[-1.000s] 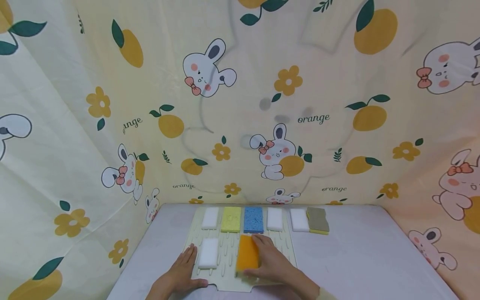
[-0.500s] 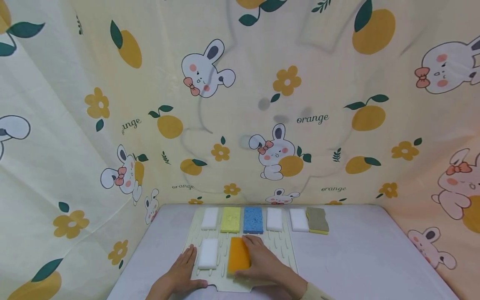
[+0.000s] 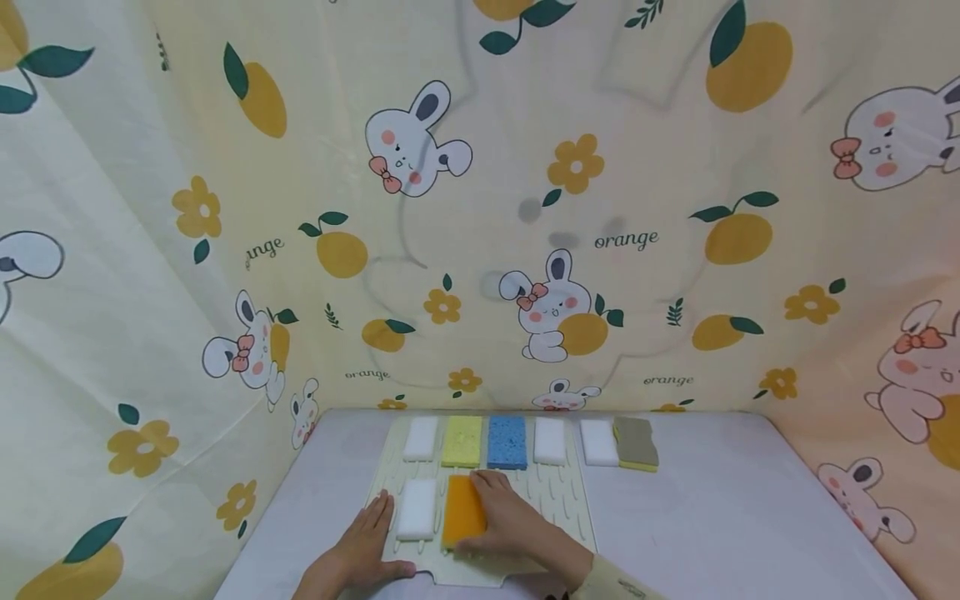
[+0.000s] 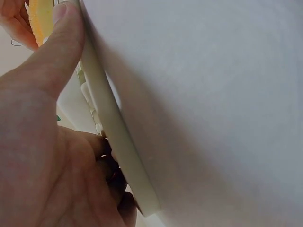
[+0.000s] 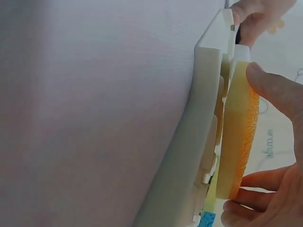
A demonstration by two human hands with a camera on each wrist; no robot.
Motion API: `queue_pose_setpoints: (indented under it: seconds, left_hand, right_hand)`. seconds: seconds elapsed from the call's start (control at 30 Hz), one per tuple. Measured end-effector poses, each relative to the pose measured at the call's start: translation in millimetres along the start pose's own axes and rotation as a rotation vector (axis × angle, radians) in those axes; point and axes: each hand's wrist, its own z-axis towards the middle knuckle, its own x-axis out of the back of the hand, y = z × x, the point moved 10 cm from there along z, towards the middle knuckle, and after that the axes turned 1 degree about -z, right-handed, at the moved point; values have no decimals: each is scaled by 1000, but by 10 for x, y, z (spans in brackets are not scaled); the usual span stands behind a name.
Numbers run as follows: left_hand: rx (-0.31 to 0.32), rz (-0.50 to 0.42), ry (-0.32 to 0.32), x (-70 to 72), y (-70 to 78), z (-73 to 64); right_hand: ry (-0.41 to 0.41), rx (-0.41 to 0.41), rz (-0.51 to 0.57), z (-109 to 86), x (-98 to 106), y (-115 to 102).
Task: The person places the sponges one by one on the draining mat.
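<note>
My right hand (image 3: 504, 515) pinches a sponge (image 3: 463, 512) by its near and far ends, with the thumb at the near end. The sponge has an orange top over a pale yellow body (image 5: 233, 132), and the right wrist view shows it close over the cream ridged board (image 3: 468, 571). Just left of it lies a white sponge (image 3: 416, 508) on the board. My left hand (image 3: 362, 546) rests along the board's left edge, fingers straight, thumb (image 4: 64, 42) at the near edge.
Across the board's far row lie a white sponge (image 3: 421, 438), a yellow sponge (image 3: 462, 440), a blue sponge (image 3: 507, 442) and another white sponge (image 3: 550, 440). On the table (image 3: 720, 533), right of the board, a white sponge (image 3: 597, 441) lies beside a grey-topped yellow one (image 3: 636, 442).
My right hand has carried the orange-topped sponge leftward over the board, close to the near white sponge. The left hand has stayed at the board's left edge.
</note>
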Motion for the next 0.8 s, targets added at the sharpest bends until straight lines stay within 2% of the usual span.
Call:
queue_pose_setpoints:
  seconds: [0.17,0.3,0.47,0.8]
  left_hand:
    - [12,5,6,2,-3,-6]
    - [37,22,-1,-17,-27,13]
    - [37,32,4,-30,-47,35]
    - [47,26,-1,-31,-52,36]
  right_hand:
    - [-20,7,-11,40,-45,-24]
    - [-45,-13,4,77,-90,-10]
    - [-69,-33,22,106,-122,-9]
    - [-112,-50,37,68,-121,6]
